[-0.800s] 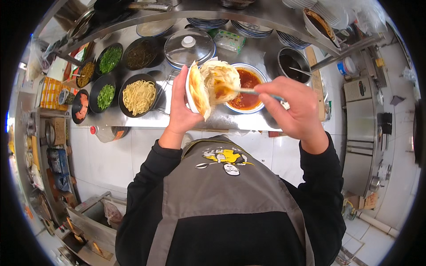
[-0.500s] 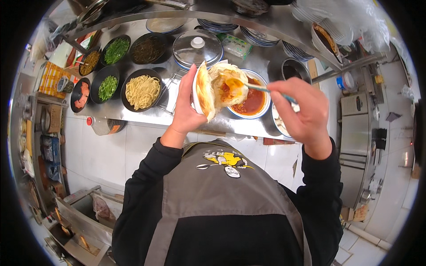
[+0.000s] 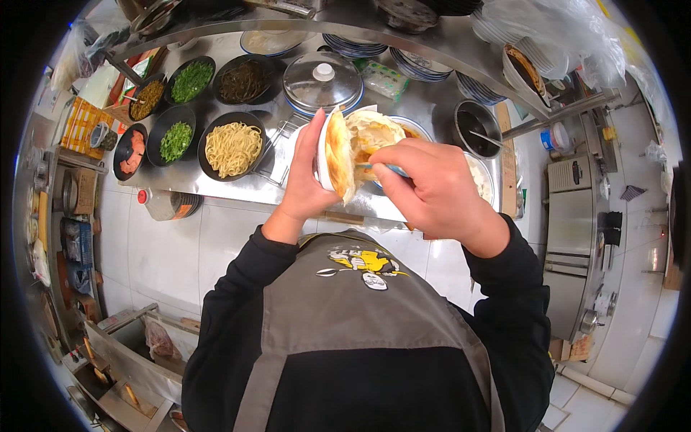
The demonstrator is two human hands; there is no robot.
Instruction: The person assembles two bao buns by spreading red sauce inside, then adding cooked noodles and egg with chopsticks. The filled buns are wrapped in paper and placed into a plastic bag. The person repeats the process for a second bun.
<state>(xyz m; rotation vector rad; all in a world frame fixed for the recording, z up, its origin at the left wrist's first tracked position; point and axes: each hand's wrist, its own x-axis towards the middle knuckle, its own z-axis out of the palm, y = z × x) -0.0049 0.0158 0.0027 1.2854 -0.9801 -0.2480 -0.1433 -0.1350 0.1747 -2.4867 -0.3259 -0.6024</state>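
Note:
A split, browned flatbread (image 3: 338,155) is clasped in my left hand (image 3: 304,176), its fingers and thumb curled round the back, with what looks like a white wrapper between. The bread gapes toward the right. My right hand (image 3: 445,189) is closed on a spoon (image 3: 394,170) with a blue-green handle; its tip reaches into the opening and is hidden by my fingers and the bread. Behind that hand, a blue-rimmed bowl (image 3: 425,129) of red sauce is mostly covered from sight.
Left on the steel counter stand black bowls of noodles (image 3: 234,147), chopped greens (image 3: 175,140), dark strips (image 3: 245,78) and pink slices (image 3: 129,153). A lidded pot (image 3: 322,79) sits behind the bread; a dark pot (image 3: 476,128) with a utensil stands right. A steel shelf (image 3: 345,27) crosses above.
My right hand has moved left and slightly down, bringing the spoon lower at the bread's opening. The spoon's bowl, visible before with orange-red sauce, is now hidden. My left hand keeps its hold.

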